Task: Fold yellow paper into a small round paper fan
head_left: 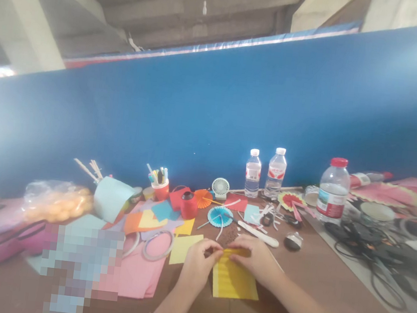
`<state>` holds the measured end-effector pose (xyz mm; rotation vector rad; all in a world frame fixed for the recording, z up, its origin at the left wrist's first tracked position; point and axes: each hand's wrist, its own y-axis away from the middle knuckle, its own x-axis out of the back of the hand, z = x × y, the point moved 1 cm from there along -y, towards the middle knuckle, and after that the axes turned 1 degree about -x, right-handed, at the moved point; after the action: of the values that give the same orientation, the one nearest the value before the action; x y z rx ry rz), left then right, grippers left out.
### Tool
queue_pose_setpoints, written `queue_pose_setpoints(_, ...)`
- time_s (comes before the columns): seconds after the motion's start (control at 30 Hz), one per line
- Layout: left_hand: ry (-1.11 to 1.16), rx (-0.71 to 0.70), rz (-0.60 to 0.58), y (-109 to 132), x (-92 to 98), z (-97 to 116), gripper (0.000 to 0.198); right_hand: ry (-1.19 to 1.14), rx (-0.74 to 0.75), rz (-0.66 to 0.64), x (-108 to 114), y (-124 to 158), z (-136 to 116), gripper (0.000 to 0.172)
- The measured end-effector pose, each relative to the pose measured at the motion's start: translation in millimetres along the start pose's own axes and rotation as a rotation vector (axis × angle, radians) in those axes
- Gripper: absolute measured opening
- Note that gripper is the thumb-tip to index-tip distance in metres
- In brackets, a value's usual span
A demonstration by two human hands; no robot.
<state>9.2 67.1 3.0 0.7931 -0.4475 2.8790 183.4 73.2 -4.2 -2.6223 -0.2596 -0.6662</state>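
A yellow sheet of paper (235,280) lies on the brown table in front of me, with faint crosswise lines on it. At its far left corner, my left hand (200,258) pinches the edge between thumb and fingers. My right hand (252,254) grips the same far edge on the right, fingers curled over it. A narrow strip along that edge looks folded, though my fingers partly cover it. Just beyond my hands are a blue paper fan rosette (220,217) and a white-handled cutter (258,234).
Pink paper (142,274) and tape rolls (158,245) lie to the left, near a red cup of pens (160,190). Water bottles (275,174) stand at the back, and a larger red-capped bottle (333,191) stands right. Black cables (366,260) tangle at the right.
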Motion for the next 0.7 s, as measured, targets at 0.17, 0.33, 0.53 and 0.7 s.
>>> queue_pose_setpoints(0.17, -0.027, -0.036, 0.017, -2.1, 5.2, 1.9, 0.013, 0.063, 0.037, -0.025, 3.2, -0.2, -1.4, 0.014)
queue_pose_setpoints(0.33, -0.036, 0.009, 0.051, -4.9, 11.9, -4.0, 0.015, 0.018, -0.053, -0.011, 10.8, -2.1, 5.0, 0.017)
queue_pose_setpoints(0.53, 0.0, 0.066, 0.035, -5.4, 13.1, -10.3, 0.019, -0.112, -0.184, 0.04, 15.5, -3.6, 7.8, 0.019)
queue_pose_setpoints(0.7, -0.002, 0.091, 0.037, -5.3, 13.9, -9.9, 0.019, -0.281, -0.233, 0.072, 15.8, -3.5, 8.0, 0.02)
